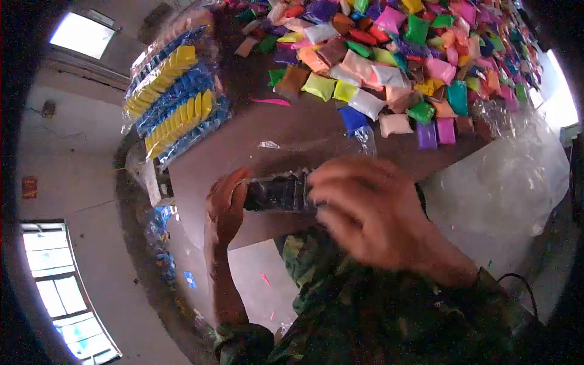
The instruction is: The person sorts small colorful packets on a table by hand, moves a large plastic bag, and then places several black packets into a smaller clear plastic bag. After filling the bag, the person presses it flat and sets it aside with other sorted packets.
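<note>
A black packet in shiny clear wrapping (274,193) is held near the front edge of the table. My left hand (228,199) grips its left end, the fingers closed around that side. Over the right end comes my right hand (377,210), smeared by motion, its fingers curved and the fingertips right at the packet's edge. Just beyond them on the table lie a scrap of clear plastic (268,145) and a blue packet (355,120).
A large heap of colourful small packets (389,76) covers the far side of the brown table (213,146). Wrapped rows of yellow and blue packets (176,91) stand at the left. A big clear plastic bag (499,182) lies at the right. A pink strip (271,101) rests before the heap.
</note>
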The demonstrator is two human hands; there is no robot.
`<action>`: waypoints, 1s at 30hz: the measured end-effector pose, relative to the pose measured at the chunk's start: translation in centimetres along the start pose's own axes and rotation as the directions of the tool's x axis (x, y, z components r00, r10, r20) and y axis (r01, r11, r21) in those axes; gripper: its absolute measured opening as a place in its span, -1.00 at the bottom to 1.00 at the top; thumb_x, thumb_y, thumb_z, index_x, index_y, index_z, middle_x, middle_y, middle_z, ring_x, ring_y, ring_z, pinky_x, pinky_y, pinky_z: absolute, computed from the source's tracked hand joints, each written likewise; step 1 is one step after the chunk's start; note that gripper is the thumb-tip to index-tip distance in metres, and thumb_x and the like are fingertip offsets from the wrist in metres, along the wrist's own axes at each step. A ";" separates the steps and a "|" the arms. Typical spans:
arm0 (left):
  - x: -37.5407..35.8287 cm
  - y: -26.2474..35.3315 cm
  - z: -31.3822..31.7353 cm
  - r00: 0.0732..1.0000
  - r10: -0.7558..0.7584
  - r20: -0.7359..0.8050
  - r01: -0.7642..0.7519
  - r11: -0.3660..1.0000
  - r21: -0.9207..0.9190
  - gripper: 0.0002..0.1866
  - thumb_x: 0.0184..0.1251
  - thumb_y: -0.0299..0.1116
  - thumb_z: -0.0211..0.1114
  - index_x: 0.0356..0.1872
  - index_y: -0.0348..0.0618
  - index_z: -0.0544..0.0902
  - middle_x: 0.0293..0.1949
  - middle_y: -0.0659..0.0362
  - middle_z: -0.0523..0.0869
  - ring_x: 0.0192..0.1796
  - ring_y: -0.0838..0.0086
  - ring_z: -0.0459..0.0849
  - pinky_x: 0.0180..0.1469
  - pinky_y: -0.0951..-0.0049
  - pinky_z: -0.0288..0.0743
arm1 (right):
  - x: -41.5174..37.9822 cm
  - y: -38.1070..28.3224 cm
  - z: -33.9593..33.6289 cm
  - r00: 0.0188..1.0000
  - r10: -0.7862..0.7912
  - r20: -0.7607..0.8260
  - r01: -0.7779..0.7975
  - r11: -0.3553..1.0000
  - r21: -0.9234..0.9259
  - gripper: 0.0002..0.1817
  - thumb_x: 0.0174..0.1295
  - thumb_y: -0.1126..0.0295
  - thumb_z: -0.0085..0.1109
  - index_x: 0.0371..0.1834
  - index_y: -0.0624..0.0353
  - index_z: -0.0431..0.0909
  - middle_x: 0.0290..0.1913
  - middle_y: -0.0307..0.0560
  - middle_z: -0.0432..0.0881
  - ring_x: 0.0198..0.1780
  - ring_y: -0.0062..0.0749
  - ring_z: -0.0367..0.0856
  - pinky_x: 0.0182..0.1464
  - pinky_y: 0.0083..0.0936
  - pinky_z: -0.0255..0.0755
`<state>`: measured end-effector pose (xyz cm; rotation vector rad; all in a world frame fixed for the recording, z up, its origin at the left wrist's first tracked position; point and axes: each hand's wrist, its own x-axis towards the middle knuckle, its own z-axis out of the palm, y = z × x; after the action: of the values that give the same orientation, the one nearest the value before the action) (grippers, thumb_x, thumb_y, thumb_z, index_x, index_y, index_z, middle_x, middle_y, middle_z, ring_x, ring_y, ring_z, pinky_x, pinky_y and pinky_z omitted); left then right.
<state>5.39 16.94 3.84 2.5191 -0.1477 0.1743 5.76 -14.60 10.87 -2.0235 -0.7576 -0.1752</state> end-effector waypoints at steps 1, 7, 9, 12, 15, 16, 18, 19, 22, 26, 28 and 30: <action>-0.1 0.3 -0.3 0.997 0.078 -0.021 -0.076 0.993 0.094 -0.75 0.43 -0.45 0.33 0.08 -0.18 0.75 0.06 0.00 0.80 0.15 0.10 0.73 0.28 0.15 0.52 | -0.8 2.0 0.6 1.000 0.022 -0.009 -0.022 0.996 -0.089 -0.69 0.19 0.28 0.41 -0.04 0.11 0.67 0.05 -0.12 0.71 0.09 -0.11 0.70 0.13 -0.13 0.57; 0.2 3.8 0.2 0.959 0.276 -0.065 -0.264 0.952 0.155 -0.62 0.17 -0.41 0.55 0.05 -0.15 0.76 0.07 0.05 0.80 0.16 0.09 0.70 0.31 0.13 0.47 | -2.6 5.1 2.3 0.991 0.135 -0.014 -0.130 0.919 -0.371 -0.64 0.18 0.28 0.45 0.04 0.09 0.68 0.11 -0.14 0.69 0.15 -0.11 0.67 0.21 -0.14 0.52; 0.9 5.1 1.4 0.961 0.274 -0.042 -0.269 0.958 0.103 -0.61 0.15 -0.40 0.58 0.03 -0.13 0.77 0.06 0.06 0.80 0.15 0.11 0.71 0.30 0.13 0.48 | -2.5 5.5 2.8 0.992 0.124 -0.004 -0.116 0.916 -0.383 -0.61 0.18 0.26 0.45 0.06 0.09 0.67 0.10 -0.15 0.70 0.15 -0.12 0.67 0.22 -0.14 0.51; 1.7 6.2 2.5 0.968 0.247 0.031 -0.248 0.968 0.035 -0.67 0.17 -0.38 0.57 -0.02 -0.11 0.80 0.02 0.09 0.82 0.13 0.16 0.73 0.29 0.15 0.49 | -2.0 6.0 3.5 0.996 0.094 0.013 -0.083 0.929 -0.362 -0.63 0.21 0.22 0.43 0.06 0.07 0.68 0.05 -0.14 0.72 0.12 -0.13 0.68 0.24 -0.14 0.51; 2.2 6.0 3.0 0.966 0.236 0.104 -0.237 0.972 0.000 -0.77 0.22 -0.39 0.54 -0.10 -0.10 0.82 -0.07 0.12 0.85 0.07 0.21 0.76 0.27 0.17 0.50 | -1.7 6.4 4.0 0.996 0.087 0.027 -0.076 0.953 -0.295 -0.70 0.23 0.27 0.45 -0.01 0.10 0.73 0.07 -0.16 0.72 0.08 -0.18 0.70 0.24 -0.15 0.51; 2.1 5.7 3.3 0.969 0.224 0.101 -0.222 0.975 -0.032 -0.80 0.24 -0.40 0.53 -0.12 -0.11 0.82 -0.10 0.12 0.85 0.05 0.22 0.77 0.26 0.18 0.51 | -1.8 6.8 4.3 0.997 0.068 0.031 -0.057 0.955 -0.290 -0.72 0.23 0.27 0.44 -0.04 0.09 0.74 0.04 -0.17 0.73 0.06 -0.20 0.70 0.24 -0.15 0.51; 2.1 5.5 3.5 0.973 0.212 0.096 -0.207 0.977 -0.053 -0.85 0.26 -0.41 0.51 -0.16 -0.12 0.82 -0.15 0.12 0.86 0.00 0.23 0.78 0.24 0.20 0.51 | -2.1 7.3 4.8 0.999 0.045 0.022 -0.037 0.961 -0.275 -0.77 0.24 0.27 0.44 -0.09 0.09 0.74 -0.02 -0.19 0.75 0.02 -0.21 0.72 0.24 -0.16 0.52; 2.2 5.5 3.5 0.973 0.212 0.095 -0.208 0.977 -0.042 -0.86 0.26 -0.41 0.50 -0.18 -0.12 0.82 -0.17 0.12 0.85 -0.02 0.22 0.78 0.22 0.20 0.52 | -2.2 7.5 5.1 0.999 0.041 0.009 -0.037 0.963 -0.265 -0.79 0.24 0.28 0.44 -0.12 0.08 0.75 -0.05 -0.19 0.76 0.01 -0.22 0.72 0.24 -0.16 0.52; 2.3 5.6 3.3 0.975 0.189 0.113 -0.188 0.982 -0.019 -0.88 0.28 -0.41 0.49 -0.20 -0.14 0.81 -0.21 0.11 0.85 -0.08 0.19 0.77 0.18 0.21 0.52 | -2.0 7.5 5.3 0.997 0.074 0.011 -0.068 0.967 -0.245 -0.83 0.24 0.30 0.44 -0.18 0.09 0.73 -0.09 -0.21 0.76 -0.01 -0.22 0.73 0.23 -0.16 0.52; 2.6 5.1 3.6 0.968 0.231 0.100 -0.228 0.973 -0.037 -0.91 0.27 -0.45 0.48 -0.23 -0.18 0.79 -0.24 0.09 0.83 -0.16 0.15 0.77 0.13 0.20 0.54 | -1.8 7.7 5.3 0.995 0.095 0.033 -0.083 0.964 -0.253 -0.86 0.27 0.33 0.41 -0.20 0.10 0.71 -0.11 -0.20 0.76 -0.01 -0.21 0.73 0.24 -0.18 0.51; 2.8 5.4 3.3 0.968 0.221 0.118 -0.214 0.974 -0.071 -0.92 0.26 -0.48 0.46 -0.25 -0.19 0.78 -0.25 0.07 0.83 -0.17 0.14 0.77 0.14 0.19 0.54 | -1.6 7.4 5.1 0.994 0.091 0.059 -0.071 0.958 -0.279 -0.83 0.28 0.33 0.40 -0.12 0.09 0.70 -0.08 -0.19 0.76 0.02 -0.21 0.73 0.26 -0.17 0.49; 2.8 5.5 3.3 0.966 0.230 0.119 -0.220 0.972 -0.087 -0.92 0.25 -0.50 0.45 -0.26 -0.20 0.78 -0.27 0.06 0.82 -0.18 0.12 0.76 0.12 0.19 0.55 | -1.4 7.1 5.0 0.998 0.044 0.040 -0.030 0.955 -0.295 -0.78 0.29 0.34 0.38 -0.03 0.07 0.69 -0.04 -0.19 0.76 0.05 -0.22 0.73 0.28 -0.16 0.48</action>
<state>7.65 10.43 4.72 2.4357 -0.4850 0.0957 7.89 -13.79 2.34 -2.3301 -0.7567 -0.2318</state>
